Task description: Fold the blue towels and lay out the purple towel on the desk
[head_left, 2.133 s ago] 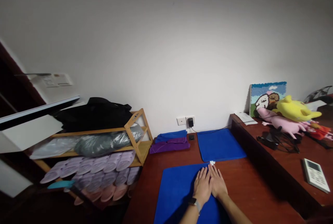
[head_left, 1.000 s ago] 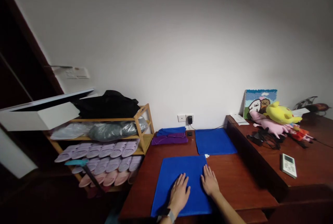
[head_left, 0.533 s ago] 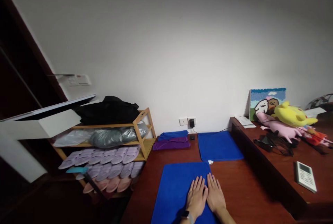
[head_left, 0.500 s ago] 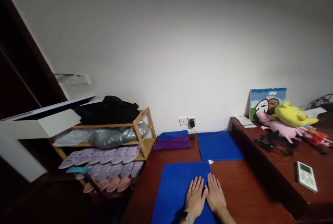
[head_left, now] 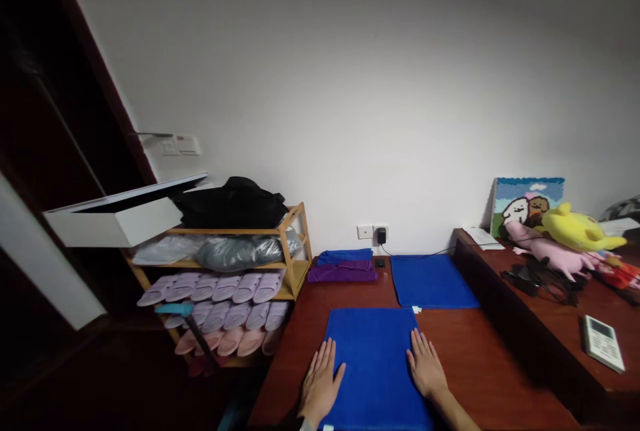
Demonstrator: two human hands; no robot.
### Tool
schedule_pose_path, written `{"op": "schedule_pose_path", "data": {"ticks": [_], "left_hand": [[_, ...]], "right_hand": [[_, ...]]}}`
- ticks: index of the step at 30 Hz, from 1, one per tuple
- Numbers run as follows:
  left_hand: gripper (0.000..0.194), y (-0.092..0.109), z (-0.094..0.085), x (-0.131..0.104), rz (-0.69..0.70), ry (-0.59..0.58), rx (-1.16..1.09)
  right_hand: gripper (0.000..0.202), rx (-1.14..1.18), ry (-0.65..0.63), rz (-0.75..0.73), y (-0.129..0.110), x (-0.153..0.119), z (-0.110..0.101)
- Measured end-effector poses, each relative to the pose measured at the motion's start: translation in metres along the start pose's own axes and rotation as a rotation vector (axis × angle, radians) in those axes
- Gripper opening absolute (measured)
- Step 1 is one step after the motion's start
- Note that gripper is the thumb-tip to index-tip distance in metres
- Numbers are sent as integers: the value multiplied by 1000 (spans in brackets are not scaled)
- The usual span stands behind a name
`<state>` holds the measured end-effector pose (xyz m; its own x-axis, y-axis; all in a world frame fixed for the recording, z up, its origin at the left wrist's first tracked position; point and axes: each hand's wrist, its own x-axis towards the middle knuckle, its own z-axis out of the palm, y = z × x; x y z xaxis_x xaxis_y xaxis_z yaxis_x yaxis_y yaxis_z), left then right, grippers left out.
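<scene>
A blue cloth (head_left: 373,364) lies spread flat on the reddish-brown table (head_left: 480,357), with a small white tag at its far right corner. My left hand (head_left: 321,381) rests flat on the cloth's left edge, fingers extended. On the right edge lies my right hand (head_left: 427,364), palm down with its fingers stretched out. Neither hand holds anything. Behind, a second blue cloth (head_left: 433,282) is laid flat near the wall. Folded purple cloth (head_left: 343,272) and folded blue cloth (head_left: 345,255) sit at the table's back left.
On the left stands a wooden rack (head_left: 295,264) with slippers, plastic-wrapped items, a black bag (head_left: 233,204) and a white box (head_left: 120,223). A raised surface at right holds plush toys (head_left: 575,227), cables and a white calculator-like device (head_left: 603,343).
My left hand has moved left across the cloth to its left edge, away from my right hand, which stays at the right edge. The whole view has shifted slightly.
</scene>
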<state>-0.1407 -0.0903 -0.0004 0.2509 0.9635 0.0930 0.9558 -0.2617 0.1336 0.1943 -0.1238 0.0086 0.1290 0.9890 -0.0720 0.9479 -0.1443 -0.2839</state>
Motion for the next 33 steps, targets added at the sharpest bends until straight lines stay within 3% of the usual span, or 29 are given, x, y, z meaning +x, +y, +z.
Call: {"op": "schedule_pose_path", "data": {"ticks": [4, 7, 11, 14, 16, 19, 22, 25, 29, 33], "left_hand": [[70, -3, -4, -6, 54, 5, -34], [59, 13, -8, -10, 88, 124, -68], [49, 75, -6, -20, 254, 216, -136], [48, 141, 2, -27, 421, 192, -197], [50, 178, 9, -29, 453, 157, -216], [51, 203, 19, -28, 463, 109, -204], [54, 184, 24, -29, 478, 113, -157], [59, 137, 26, -37, 448, 135, -97], [53, 69, 25, -53, 257, 108, -34], [54, 25, 17, -68, 25, 66, -14]], "right_hand": [[70, 25, 8, -4, 2, -12, -5], [68, 22, 93, -6, 7, -33, 5], [67, 10, 136, -15, 11, -58, 28], [65, -5, 126, -34, 13, -66, 35], [63, -19, 106, -64, 15, -67, 34], [61, -33, 80, -110, 16, -67, 31], [63, -30, 88, -88, 16, -65, 31], [66, -15, 107, -47, 14, -62, 32], [67, 13, 117, -41, 13, -62, 35], [67, 26, 123, -34, 11, -64, 33]]}}
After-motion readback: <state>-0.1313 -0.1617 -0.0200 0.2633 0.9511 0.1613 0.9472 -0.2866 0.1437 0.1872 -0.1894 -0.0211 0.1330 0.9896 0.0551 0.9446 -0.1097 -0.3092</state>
